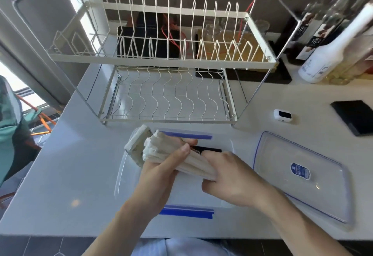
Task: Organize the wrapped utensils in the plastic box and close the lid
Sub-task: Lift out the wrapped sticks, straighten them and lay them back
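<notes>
Both hands, left hand and right hand, grip one bundle of wrapped utensils above the open plastic box at the bench's near edge. Packing looks underway. Next: lay them flat, then fetch the lid lying just right of the box.

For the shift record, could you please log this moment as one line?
left hand: grips wrapped utensils | right hand: holds bundle's other end | plastic box: open, below bundle | lid: off, right of box

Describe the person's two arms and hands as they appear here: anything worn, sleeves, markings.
Both forearms are bare right down to the bottom edge of the picture; no sleeve shows on either. The left hand and the right hand wear no gloves, and no rings, watch or bracelet can be seen. No markings show.
</notes>
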